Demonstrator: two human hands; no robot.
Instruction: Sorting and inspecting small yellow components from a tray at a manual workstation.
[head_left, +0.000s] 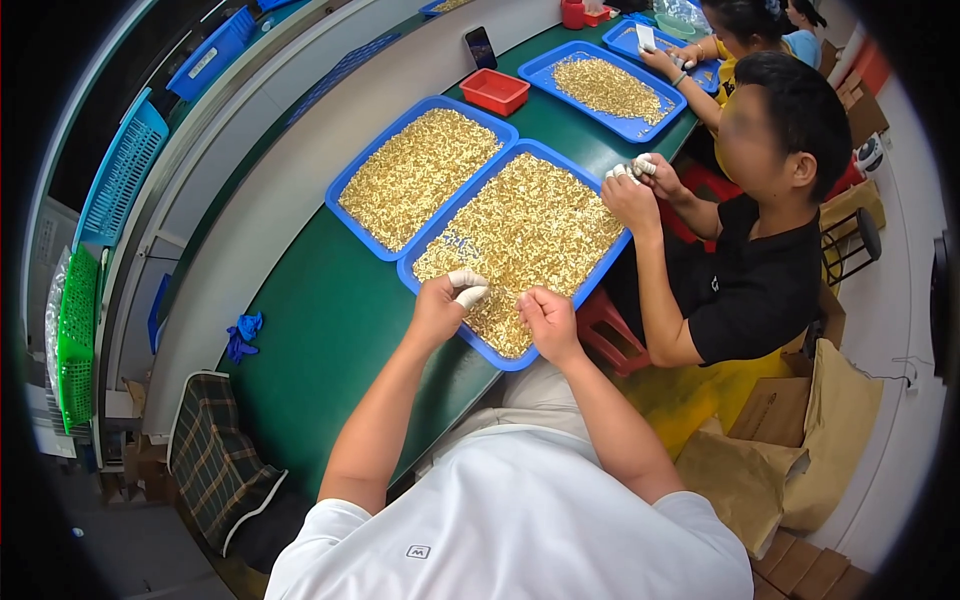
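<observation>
Just in front of me lies a blue tray [508,363] spread with many small gold-coloured metal pieces [545,212]. Over its near left part is my left hand [446,302], white finger cots on the thumb and forefinger, which are bent toward each other. My right hand [549,322] is above the near right part of the same tray, bare, its thumb pressed to the curled forefinger. Anything pinched in either hand is too small to make out. Bits of blue tray bottom show through the pieces left of centre.
A second blue tray [335,190] of gold pieces adjoins on the left. Beyond are a red basket [495,91], a phone [481,50] and another blue tray [535,72]. A co-worker [760,250] sits close on the right. Blue gloves [243,336] lie on the green table [300,300].
</observation>
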